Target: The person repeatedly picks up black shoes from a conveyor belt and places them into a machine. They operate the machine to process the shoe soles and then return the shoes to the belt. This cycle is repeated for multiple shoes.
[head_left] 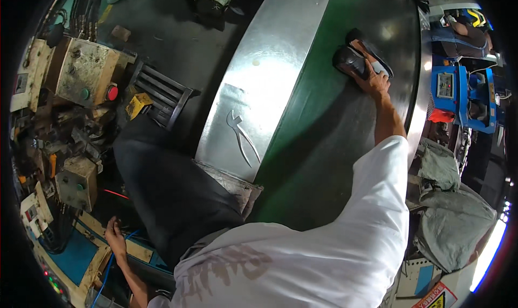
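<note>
A dark shoe with a tan insole (360, 57), lying far across the green conveyor worktop (324, 141), is clasped by the right hand (373, 80), best lifted squarely; the left hand (115, 237) hangs empty, loosely open.

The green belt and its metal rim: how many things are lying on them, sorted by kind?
Dark shoes: 2, side by side on the green belt, one under the right hand, the other beside it
Pincers: 1, on the metal rim
Total: 3
</note>
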A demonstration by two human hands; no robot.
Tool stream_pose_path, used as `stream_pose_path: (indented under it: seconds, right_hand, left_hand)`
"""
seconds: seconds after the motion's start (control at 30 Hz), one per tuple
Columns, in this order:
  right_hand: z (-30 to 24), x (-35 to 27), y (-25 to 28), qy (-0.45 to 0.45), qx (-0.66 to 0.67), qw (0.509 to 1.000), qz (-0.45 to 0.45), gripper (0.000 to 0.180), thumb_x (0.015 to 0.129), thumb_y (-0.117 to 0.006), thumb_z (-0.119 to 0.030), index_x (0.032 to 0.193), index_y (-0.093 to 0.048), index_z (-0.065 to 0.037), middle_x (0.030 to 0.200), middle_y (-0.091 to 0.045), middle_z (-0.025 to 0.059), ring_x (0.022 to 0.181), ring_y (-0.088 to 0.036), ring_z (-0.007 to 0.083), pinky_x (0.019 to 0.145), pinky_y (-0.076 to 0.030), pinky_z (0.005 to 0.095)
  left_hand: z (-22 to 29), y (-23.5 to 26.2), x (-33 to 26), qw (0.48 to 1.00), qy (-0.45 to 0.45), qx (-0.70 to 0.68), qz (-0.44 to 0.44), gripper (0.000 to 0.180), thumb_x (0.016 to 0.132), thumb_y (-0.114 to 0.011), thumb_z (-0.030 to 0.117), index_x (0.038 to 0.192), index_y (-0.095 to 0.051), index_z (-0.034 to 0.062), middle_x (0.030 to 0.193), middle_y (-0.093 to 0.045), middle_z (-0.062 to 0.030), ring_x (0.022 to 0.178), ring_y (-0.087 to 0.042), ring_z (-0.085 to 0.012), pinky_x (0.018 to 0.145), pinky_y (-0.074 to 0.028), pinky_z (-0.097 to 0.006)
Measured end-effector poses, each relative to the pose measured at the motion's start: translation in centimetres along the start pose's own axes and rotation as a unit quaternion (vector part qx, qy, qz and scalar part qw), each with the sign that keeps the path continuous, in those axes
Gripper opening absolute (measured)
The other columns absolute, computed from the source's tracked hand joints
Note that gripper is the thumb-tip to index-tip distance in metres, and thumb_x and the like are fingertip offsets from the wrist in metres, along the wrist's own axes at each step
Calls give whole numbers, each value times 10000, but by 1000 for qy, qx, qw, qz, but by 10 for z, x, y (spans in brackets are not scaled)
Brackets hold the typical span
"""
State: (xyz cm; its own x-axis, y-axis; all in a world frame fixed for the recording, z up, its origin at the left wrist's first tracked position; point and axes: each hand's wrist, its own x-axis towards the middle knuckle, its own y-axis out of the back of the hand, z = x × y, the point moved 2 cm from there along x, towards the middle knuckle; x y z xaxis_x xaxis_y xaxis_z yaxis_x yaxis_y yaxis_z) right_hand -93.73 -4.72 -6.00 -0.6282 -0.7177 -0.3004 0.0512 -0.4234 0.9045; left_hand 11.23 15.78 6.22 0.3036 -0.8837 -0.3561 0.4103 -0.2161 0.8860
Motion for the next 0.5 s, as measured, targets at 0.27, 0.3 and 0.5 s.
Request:
stream_pose_path:
  seconds: [0.27, 0.3, 0.5]
  right_hand:
    - [-26, -98, -97, 17, 656, 754, -16, 1161, 884, -909, -210, 1731, -120, -123, 1556, -505, 215, 1322, -567, 314, 1077, -511, 407]
    - [-13, -112, -119, 11, 625, 780, 25, 1168, 884, -909, -216, 1730, -110, -122, 1550, -510, 216, 1301, -581, 308, 1043, -529, 402]
    - [-112, -273, -82, 1, 651, 759, -8, 1012, 907, -873, -216, 1690, -258, -34, 1484, -569, 202, 1226, -634, 263, 1018, -547, 377]
  left_hand:
    - [115, -37, 83, 974, -196, -111, 7, 282, 1124, -534, 86, 1313, -682, -62, 1151, -752, -193, 1101, -742, -302, 950, -568, -394]
    - [138, -47, 99, 953, -260, -156, -10, 272, 1121, -541, 85, 1293, -692, -63, 1141, -752, -191, 1091, -745, -306, 941, -570, -394]
    - [283, -65, 98, 891, -383, -242, -10, 233, 1056, -624, 38, 1256, -708, -48, 1104, -774, -189, 1031, -761, -311, 889, -579, -366]
